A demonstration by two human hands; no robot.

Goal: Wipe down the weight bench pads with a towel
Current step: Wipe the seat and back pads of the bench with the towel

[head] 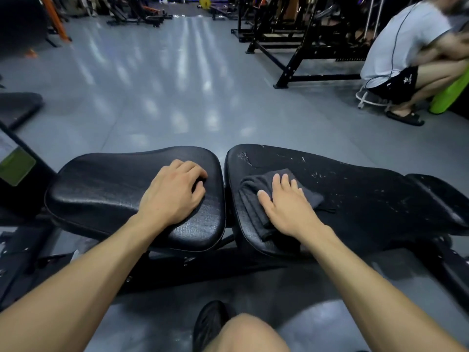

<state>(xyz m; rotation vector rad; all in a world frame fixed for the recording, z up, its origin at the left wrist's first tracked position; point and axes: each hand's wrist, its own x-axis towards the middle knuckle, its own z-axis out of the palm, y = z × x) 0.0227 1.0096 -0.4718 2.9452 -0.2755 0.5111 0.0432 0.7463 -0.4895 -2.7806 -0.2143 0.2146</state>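
Down at the bench, two black pads lie side by side with a narrow gap between them. The left hand [175, 191] rests on the seat pad [106, 189], near that pad's right edge, with its fingers curled loosely under against the leather and holding nothing. The right hand [286, 204] lies flat on a dark grey towel [256, 199], fingers straight and slightly spread, pressing the cloth onto the back pad [368, 199]. The towel is folded and sits at the left end of the back pad, just beside the gap, its near fold reaching toward the pad's front edge. White flecks and scuffs mark the back pad's surface toward its far edge and along to the right.

Below the pads the bench's black frame [228, 265] runs across, and the wearer's bare knee [248, 334] and a dark shoe [210, 323] show at the bottom. The floor [165, 92] is shiny grey. At the upper right another person [403, 47] in a pale shirt and dark shorts crouches beside a low white stool [368, 99], with a bright green roll [451, 95] at the right edge. Black racks [299, 39] stand behind. No containers show.
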